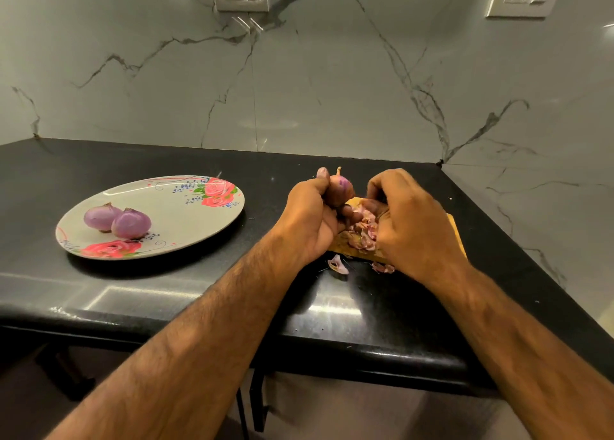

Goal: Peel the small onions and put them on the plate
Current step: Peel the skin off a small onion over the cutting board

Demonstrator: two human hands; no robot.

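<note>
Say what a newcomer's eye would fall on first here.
At centre right, the left hand grips a partly peeled onion while the right hand curls over a heap of purple peels on a wooden board. To the left, on the black counter, a flowered plate carries two peeled onions that touch.

On the counter [166, 290] we have the plate [199, 213] at left, with two onions [131, 223] touching on its near-left part. To its right lies the board [339, 247] under heaped peels [363, 230], with scraps [339, 265] just before it. Our left hand [309, 220] holds a third onion [342, 190] above the board, and our right hand [412, 227] is beside it.
</note>
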